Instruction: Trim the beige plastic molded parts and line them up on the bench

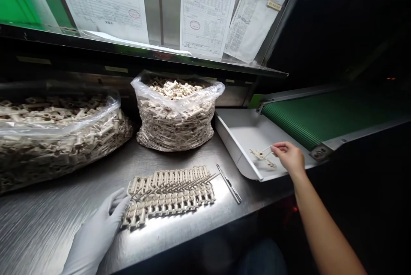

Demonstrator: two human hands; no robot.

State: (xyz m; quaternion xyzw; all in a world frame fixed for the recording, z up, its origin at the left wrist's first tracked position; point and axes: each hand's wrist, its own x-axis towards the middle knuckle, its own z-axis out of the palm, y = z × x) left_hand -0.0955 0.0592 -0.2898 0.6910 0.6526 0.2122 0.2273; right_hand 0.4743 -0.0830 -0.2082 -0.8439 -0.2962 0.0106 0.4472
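Note:
My left hand (102, 226), in a light grey glove, is at the left end of a row of beige moulded plastic parts (173, 198) on the metal table. Its fingers are curled against the end parts; whether they grip one is hard to make out. Thin sprue rods slant up from the middle of the row. At the right, my bare right hand (289, 158) pinches the thin stem of a beige plastic part (257, 153) over the white tray (236, 149). Another small beige piece (270, 163) shows just beneath it.
Two clear plastic bags full of beige parts, one large bag (64, 138) and one smaller bag (176, 123), stand at the back. A pen-like metal tool (229, 184) lies right of the row. The green conveyor belt (321, 114) ends above the tray. Papers (208, 14) hang behind.

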